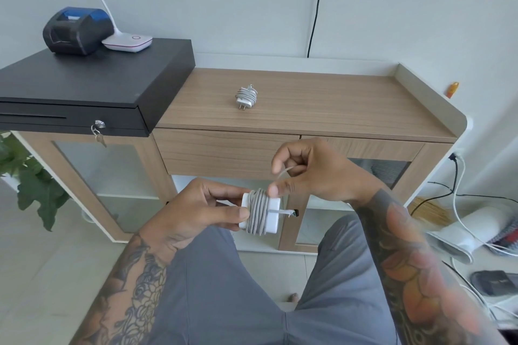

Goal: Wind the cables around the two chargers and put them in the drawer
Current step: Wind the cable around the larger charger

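Observation:
A white charger block [273, 216] is gripped at its left end by my left hand [201, 211], below the cabinet front. Several turns of grey cable [259, 214] wrap its middle. My right hand [311, 173] pinches the loose end of that cable just above the block. A second, smaller white charger [246, 97] lies on the wooden cabinet top [322, 103], its cable wound around it and its prongs pointing toward me. The wooden drawer [221, 150] under the top is closed.
A black cash drawer [92, 84] with a key sits on the cabinet's left, carrying a black printer [77, 31] and a white lamp base [127, 42]. A leafy plant [30, 176] stands at the left. Cables and a black sandal [494, 283] lie on the floor at right.

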